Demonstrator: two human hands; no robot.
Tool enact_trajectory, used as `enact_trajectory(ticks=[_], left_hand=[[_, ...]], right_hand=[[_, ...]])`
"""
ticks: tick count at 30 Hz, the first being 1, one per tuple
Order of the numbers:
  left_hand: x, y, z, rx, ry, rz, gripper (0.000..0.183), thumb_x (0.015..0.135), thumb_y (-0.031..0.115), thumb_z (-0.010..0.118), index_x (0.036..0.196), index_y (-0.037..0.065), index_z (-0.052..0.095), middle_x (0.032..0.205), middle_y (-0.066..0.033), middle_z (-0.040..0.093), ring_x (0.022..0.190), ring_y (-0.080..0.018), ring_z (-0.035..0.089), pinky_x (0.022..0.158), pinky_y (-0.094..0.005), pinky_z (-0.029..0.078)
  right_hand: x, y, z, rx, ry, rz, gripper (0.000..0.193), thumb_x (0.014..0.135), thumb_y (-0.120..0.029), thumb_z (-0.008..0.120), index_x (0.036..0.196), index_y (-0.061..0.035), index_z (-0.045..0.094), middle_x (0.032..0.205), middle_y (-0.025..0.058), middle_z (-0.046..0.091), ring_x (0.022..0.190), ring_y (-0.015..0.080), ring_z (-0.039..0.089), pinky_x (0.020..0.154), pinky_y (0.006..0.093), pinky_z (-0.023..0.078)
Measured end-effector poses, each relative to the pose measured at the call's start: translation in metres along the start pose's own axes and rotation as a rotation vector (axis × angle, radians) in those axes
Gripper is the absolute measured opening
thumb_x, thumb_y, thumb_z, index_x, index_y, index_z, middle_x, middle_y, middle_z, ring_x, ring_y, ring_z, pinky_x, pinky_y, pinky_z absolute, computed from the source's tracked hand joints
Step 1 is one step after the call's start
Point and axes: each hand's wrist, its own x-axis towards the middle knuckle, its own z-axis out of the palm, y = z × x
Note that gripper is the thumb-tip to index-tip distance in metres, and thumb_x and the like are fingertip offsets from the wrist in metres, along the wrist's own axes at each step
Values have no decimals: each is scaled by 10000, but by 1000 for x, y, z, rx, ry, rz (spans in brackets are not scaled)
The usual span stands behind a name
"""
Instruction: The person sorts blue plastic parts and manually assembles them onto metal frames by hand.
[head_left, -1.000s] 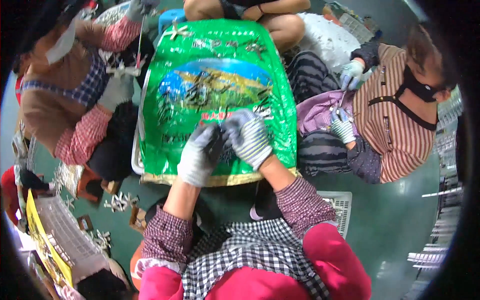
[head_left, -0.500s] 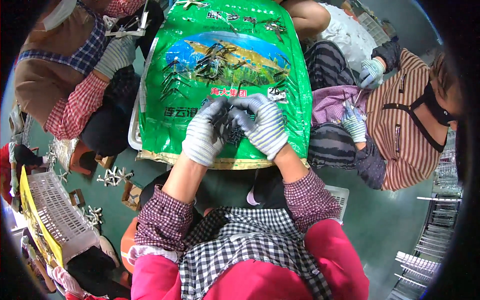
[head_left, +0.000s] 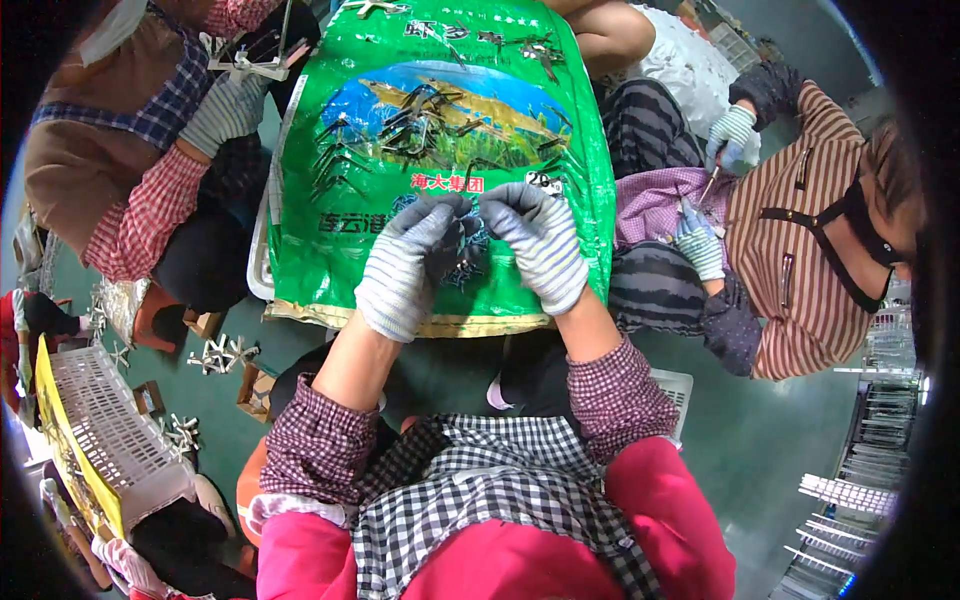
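Observation:
Both my hands wear white striped gloves with grey fingers and hang over the near part of a green printed sack (head_left: 300, 250). My left hand (head_left: 408, 262) is closed, fingers curled and thumb pressed in; what it holds is hidden. Just right of it, a small gap away, my right hand (head_left: 542, 240) is pinched at the fingertips, and anything in them is too small to make out. Between and below the hands lies a heap of small dark pieces (head_left: 464, 268), partly covered by my left hand. Farther off on the sack are thin black bent strips (head_left: 425, 120), piled and scattered.
A person with gloved hands at the left holds a pale metal frame (head_left: 250, 62). Another at the right, in a striped top (head_left: 800, 250), works with a thin tool. White plastic crates (head_left: 110, 410) and metal star-shaped parts (head_left: 224, 354) stand on the floor at the left.
My hands have drawn apart, the right one shifting slightly right, uncovering more of the small pieces. The person at the right has moved their upper hand nearer the lower one.

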Motion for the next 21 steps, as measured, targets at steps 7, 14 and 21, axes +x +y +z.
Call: enact_trajectory(ticks=[7,14,21], left_hand=[[4,-2,-7,133,90,11,281,853,156,601,1106,37,581,903,-43,629,769,-111,595,622,-234,501],[1,7,1,257,118,83,268,857,131,586,1101,20,596,906,-47,636,746,-103,596,645,-232,503],[-4,5,-6,386,90,131,299,856,170,585,1109,13,599,950,-29,625,841,-100,564,765,-230,459]], right_hand=[[-2,16,5,167,-55,33,127,854,-108,605,933,-10,624,847,32,638,765,87,574,712,227,465],[4,15,10,77,-40,85,110,825,-81,643,921,-31,623,848,24,636,789,89,568,734,244,471],[2,23,22,-77,-6,-46,165,805,-111,669,882,-25,550,804,20,604,740,83,538,679,243,453]])
